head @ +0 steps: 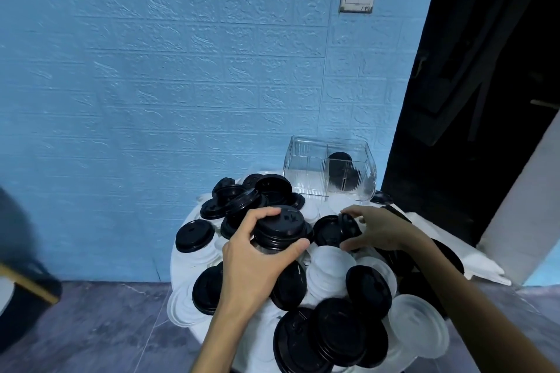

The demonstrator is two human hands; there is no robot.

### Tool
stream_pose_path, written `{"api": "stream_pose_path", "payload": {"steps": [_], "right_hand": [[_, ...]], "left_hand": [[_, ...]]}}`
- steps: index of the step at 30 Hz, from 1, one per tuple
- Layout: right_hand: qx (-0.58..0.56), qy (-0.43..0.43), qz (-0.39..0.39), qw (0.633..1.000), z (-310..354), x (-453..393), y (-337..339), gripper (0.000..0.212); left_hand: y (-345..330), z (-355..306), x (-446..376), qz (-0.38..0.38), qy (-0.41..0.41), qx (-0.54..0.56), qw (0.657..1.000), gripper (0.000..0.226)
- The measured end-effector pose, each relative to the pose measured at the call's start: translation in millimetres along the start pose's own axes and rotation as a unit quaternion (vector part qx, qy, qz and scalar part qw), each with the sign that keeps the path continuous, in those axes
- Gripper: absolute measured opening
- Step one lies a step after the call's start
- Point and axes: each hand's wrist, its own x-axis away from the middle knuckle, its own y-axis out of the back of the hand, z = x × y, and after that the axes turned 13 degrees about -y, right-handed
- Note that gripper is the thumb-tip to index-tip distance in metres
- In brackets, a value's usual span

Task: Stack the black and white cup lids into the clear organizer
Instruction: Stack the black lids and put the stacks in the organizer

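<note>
A small round white table is heaped with loose black lids and white lids. My left hand grips a short stack of black lids from the side, over the middle of the heap. My right hand pinches a single black lid, held on edge just right of that stack. The clear organizer stands at the table's far edge; its right compartment holds a row of black lids, its left compartment looks empty.
A blue brick-pattern wall rises right behind the table. A dark doorway opens at the right. White foam pieces lie at the table's right side. A dark object with a yellow strip sits at the left on the floor.
</note>
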Motion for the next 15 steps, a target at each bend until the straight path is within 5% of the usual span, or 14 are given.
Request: {"api": "stream_pose_path", "payload": {"steps": [10,15], "right_hand": [[-0.146,0.095,-0.042,0.984,44,46,30,0.071],[-0.163,0.19,0.013,0.968,81,73,20,0.072]], "left_hand": [[-4,4,0,0.025,0.011,0.005,1.0,0.059],[-12,0,3,0.042,0.001,-0.002,0.999,0.097]]}}
